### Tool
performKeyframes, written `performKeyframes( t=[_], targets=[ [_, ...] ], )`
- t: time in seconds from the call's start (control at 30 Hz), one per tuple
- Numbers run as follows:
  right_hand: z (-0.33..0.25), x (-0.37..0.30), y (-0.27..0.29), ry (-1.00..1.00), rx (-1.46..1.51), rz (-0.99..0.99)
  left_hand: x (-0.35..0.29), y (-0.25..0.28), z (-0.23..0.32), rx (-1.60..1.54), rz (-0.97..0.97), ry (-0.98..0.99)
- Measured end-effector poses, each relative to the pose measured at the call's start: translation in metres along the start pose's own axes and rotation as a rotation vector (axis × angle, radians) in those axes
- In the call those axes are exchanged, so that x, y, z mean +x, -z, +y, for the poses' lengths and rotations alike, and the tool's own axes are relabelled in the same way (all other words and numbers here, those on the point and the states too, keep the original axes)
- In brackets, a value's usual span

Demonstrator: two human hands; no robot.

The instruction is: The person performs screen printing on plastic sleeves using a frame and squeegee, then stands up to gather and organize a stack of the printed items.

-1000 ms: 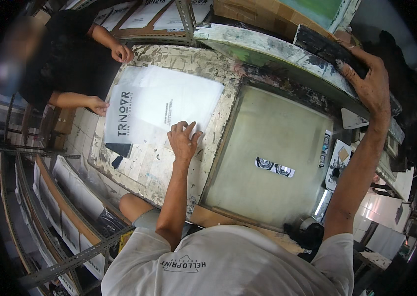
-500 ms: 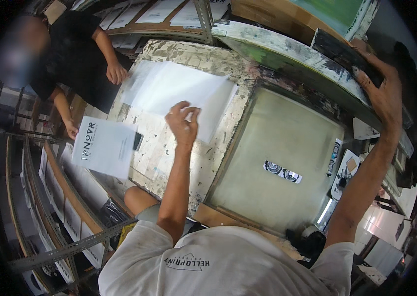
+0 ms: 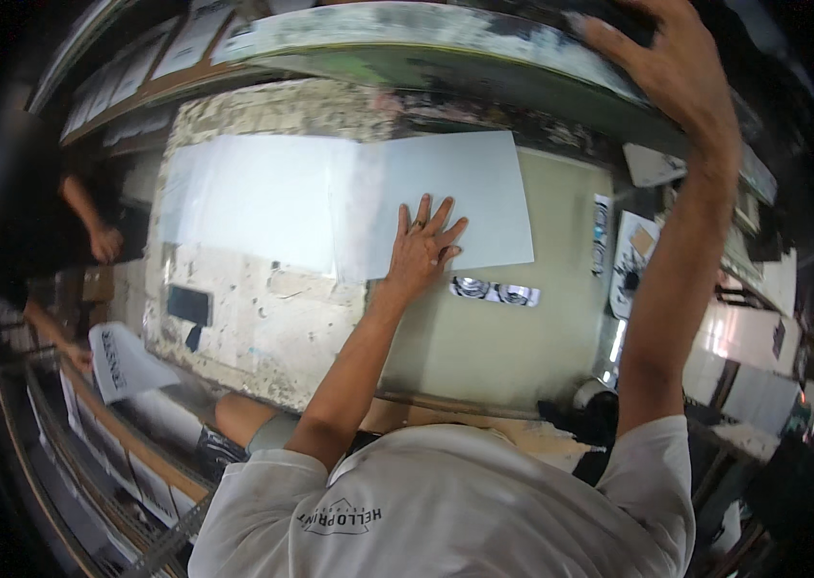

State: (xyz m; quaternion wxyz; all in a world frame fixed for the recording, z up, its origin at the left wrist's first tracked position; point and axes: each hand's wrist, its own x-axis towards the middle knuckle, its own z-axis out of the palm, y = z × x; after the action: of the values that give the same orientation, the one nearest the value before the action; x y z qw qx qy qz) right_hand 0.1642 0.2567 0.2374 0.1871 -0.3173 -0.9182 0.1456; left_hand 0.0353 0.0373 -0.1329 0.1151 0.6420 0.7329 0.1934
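My left hand [image 3: 421, 252] lies flat with its fingers spread on a white sheet [image 3: 484, 197]. That sheet rests partly on the pale greenish flat board [image 3: 465, 356], its left side meeting a pile of white, translucent-looking sheets [image 3: 253, 188] on the paint-stained table [image 3: 262, 356]. Just below the sheet's edge, a short strip with black round patterns [image 3: 494, 292] lies on the board. My right hand [image 3: 672, 72] is raised at the upper right, holding the end of a long, paint-smeared frame [image 3: 407, 27] tilted up behind the board. Some of its fingertips are hidden or cut off.
A co-worker at the left holds a printed white sheet [image 3: 128, 361] over slatted racks [image 3: 113, 405]. A dark flat rectangle [image 3: 190, 305] lies on the table's left part. Another patterned strip [image 3: 601, 236] runs along the board's right edge. A black cloth [image 3: 585, 424] sits near its front corner.
My left hand has moved right from above the pile to the board, where a white sheet now lies beneath it. The co-worker's printed sheet has moved down toward the racks. My view has turned.
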Motion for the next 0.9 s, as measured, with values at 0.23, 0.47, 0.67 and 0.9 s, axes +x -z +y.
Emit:
performKeyframes(
  t=[0.23, 0.47, 0.67, 0.9],
  targets=[
    [0.01, 0.002, -0.008, 0.062, -0.041, 0.159, 0.058, -0.044, 0.051, -0.071, -0.039, -0.223],
    [0.003, 0.001, -0.005, 0.035, -0.013, 0.152, 0.041, -0.052, 0.082, -0.082, -0.078, -0.222],
    [0.006, 0.0, -0.006, 0.052, -0.035, 0.133, 0.033, -0.051, 0.089, -0.115, -0.07, -0.236],
    [-0.005, -0.028, -0.018, 0.177, -0.177, 0.253, 0.032, 0.013, 0.083, -0.358, 0.169, -0.186]
  ],
)
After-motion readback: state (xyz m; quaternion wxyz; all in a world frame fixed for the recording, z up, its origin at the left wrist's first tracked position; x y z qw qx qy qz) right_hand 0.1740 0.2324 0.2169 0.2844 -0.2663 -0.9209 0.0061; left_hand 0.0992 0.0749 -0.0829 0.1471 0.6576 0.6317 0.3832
